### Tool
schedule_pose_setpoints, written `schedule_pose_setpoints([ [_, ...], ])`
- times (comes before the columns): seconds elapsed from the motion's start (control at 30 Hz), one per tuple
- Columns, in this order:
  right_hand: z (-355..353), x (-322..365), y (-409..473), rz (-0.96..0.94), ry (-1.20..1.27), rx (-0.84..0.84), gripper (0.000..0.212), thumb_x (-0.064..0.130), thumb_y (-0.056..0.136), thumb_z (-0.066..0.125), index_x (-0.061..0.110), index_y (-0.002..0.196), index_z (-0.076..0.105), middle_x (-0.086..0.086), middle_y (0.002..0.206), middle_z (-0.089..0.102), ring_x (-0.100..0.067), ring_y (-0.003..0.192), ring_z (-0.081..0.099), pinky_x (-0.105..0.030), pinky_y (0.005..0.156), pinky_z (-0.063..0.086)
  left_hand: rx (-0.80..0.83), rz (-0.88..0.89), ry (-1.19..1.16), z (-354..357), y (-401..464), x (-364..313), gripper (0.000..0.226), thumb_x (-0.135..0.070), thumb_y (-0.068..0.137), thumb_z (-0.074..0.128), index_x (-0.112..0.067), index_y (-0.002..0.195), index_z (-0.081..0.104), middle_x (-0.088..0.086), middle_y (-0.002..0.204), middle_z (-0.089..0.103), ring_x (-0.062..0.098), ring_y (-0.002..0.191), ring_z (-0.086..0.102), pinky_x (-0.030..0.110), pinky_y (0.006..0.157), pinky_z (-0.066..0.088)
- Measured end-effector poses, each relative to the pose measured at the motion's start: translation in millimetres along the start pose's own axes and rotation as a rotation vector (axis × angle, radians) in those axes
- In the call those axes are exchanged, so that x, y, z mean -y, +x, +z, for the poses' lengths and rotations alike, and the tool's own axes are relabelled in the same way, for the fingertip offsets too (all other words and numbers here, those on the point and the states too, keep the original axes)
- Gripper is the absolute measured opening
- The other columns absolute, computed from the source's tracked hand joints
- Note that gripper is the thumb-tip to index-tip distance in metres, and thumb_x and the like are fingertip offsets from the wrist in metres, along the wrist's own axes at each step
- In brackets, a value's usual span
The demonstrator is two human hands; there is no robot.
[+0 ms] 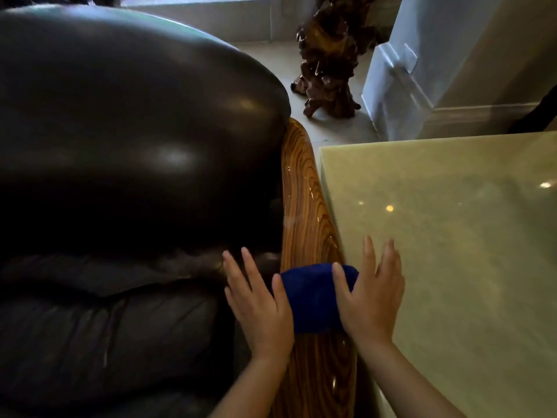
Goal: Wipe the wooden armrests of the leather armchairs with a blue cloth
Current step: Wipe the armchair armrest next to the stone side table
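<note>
A dark leather armchair (126, 140) fills the left of the view. Its glossy wooden armrest (304, 203) with bold grain runs from the chair's back down toward me. A folded blue cloth (313, 297) lies across the armrest near its front. My left hand (259, 303) presses the cloth's left edge, fingers spread over the leather seat side. My right hand (370, 297) presses the cloth's right edge, fingers spread over the neighbouring table top. Both thumbs rest on the cloth.
A pale green stone table (452, 236) stands tight against the armrest's right side. A dark carved root sculpture (328, 55) stands on the floor beyond the armrest. A white wall corner and skirting (401, 86) rise at the back right.
</note>
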State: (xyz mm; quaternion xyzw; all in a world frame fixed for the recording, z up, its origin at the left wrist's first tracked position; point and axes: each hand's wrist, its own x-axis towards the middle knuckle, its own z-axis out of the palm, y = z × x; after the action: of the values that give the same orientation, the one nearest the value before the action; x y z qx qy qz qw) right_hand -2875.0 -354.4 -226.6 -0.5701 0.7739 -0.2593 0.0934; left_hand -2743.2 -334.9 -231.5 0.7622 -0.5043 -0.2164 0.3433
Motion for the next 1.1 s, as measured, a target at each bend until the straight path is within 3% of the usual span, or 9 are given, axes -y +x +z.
schedule_pose_setpoints([
  [0.07, 20.4, 3.8, -11.9, 0.062, -0.016, 0.099, 0.082, 0.066, 0.081, 0.026, 0.024, 0.146, 0.000, -0.016, 0.156, 0.001, -0.030, 0.143, 0.004, -0.054, 0.110, 0.019, 0.054, -0.200, -0.009, 19.9, -17.7, 4.8, 0.064, -0.058, 0.084, 0.007, -0.035, 0.136, -0.024, -0.006, 0.151, -0.024, 0.019, 0.144, 0.001, 0.043, 0.117, 0.015],
  [0.1, 29.5, 5.2, -14.5, 0.072, -0.030, 0.125, 0.085, 0.069, 0.079, 0.021, 0.024, 0.145, -0.004, -0.016, 0.156, -0.003, -0.030, 0.143, 0.000, -0.054, 0.111, 0.019, 0.079, -0.209, 0.002, 28.1, -20.4, 7.0, 0.065, -0.061, 0.082, 0.005, -0.035, 0.133, -0.026, -0.007, 0.151, -0.023, 0.019, 0.144, 0.003, 0.043, 0.116, 0.020],
  [0.27, 46.6, -0.8, 4.7, 0.019, 0.006, 0.103, 0.085, 0.070, 0.083, 0.029, 0.022, 0.145, -0.005, -0.015, 0.156, -0.006, -0.029, 0.143, -0.003, -0.052, 0.112, 0.016, 0.151, 0.099, -0.002, 45.8, 6.3, 16.0, 0.061, -0.055, 0.089, 0.012, -0.044, 0.130, -0.031, -0.025, 0.144, -0.030, -0.002, 0.140, -0.010, 0.029, 0.114, 0.013],
  [0.37, 51.0, -2.1, 18.8, -0.012, 0.058, 0.106, 0.083, 0.064, 0.082, 0.033, 0.026, 0.142, -0.009, -0.013, 0.156, -0.009, -0.027, 0.143, -0.006, -0.053, 0.113, 0.016, 0.220, 0.195, -0.026, 46.9, 28.7, 13.8, 0.063, -0.051, 0.091, 0.020, -0.046, 0.131, -0.029, -0.028, 0.145, -0.027, -0.006, 0.139, -0.010, 0.027, 0.112, 0.012],
  [0.63, 58.4, 11.0, 43.6, -0.053, 0.037, 0.100, 0.083, 0.065, 0.081, 0.027, 0.020, 0.144, -0.003, -0.015, 0.155, -0.006, -0.029, 0.143, -0.002, -0.054, 0.111, 0.018, 0.352, 0.165, -0.233, 50.1, 85.9, 7.7, 0.069, -0.038, 0.094, 0.034, -0.039, 0.137, -0.020, -0.021, 0.148, -0.013, -0.007, 0.136, -0.003, 0.003, 0.100, 0.003],
  [0.73, 63.1, 15.3, 53.6, -0.058, 0.008, 0.094, 0.081, 0.063, 0.082, 0.027, 0.020, 0.144, -0.004, -0.015, 0.155, -0.004, -0.029, 0.143, -0.002, -0.053, 0.111, 0.017, 0.382, 0.164, -0.259, 56.3, 100.3, 7.2, 0.071, -0.036, 0.094, 0.037, -0.037, 0.139, -0.018, -0.022, 0.147, -0.011, -0.010, 0.134, -0.004, 0.002, 0.099, 0.003],
  [0.83, 68.1, 17.7, 62.0, -0.061, -0.012, 0.090, 0.080, 0.061, 0.083, 0.028, 0.019, 0.144, -0.002, -0.018, 0.155, -0.001, -0.030, 0.143, 0.001, -0.053, 0.110, 0.018, 0.381, 0.165, -0.245, 63.2, 113.4, 5.3, 0.073, -0.036, 0.093, 0.038, -0.037, 0.140, -0.018, -0.023, 0.148, -0.011, -0.011, 0.133, -0.004, 0.007, 0.103, 0.003],
  [0.97, 73.9, 25.6, 81.2, -0.017, -0.005, 0.110, 0.082, 0.066, 0.086, 0.027, 0.016, 0.146, 0.002, -0.019, 0.155, 0.001, -0.030, 0.143, 0.003, -0.054, 0.111, 0.022, 0.396, 0.182, -0.214, 71.4, 136.2, -2.9, 0.071, -0.033, 0.094, 0.038, -0.035, 0.141, -0.016, -0.010, 0.156, -0.007, -0.006, 0.134, -0.003, 0.022, 0.109, 0.007],
  [1.1, 75.9, 41.3, 116.7, 0.037, -0.025, 0.187, 0.084, 0.064, 0.082, 0.026, 0.022, 0.145, -0.007, -0.017, 0.155, -0.011, -0.029, 0.144, -0.003, -0.057, 0.112, 0.022, 0.351, 0.181, -0.189, 74.6, 170.6, -21.1, 0.071, -0.026, 0.095, 0.040, -0.026, 0.142, -0.014, -0.007, 0.154, -0.014, 0.004, 0.140, -0.008, 0.034, 0.119, 0.005],
])
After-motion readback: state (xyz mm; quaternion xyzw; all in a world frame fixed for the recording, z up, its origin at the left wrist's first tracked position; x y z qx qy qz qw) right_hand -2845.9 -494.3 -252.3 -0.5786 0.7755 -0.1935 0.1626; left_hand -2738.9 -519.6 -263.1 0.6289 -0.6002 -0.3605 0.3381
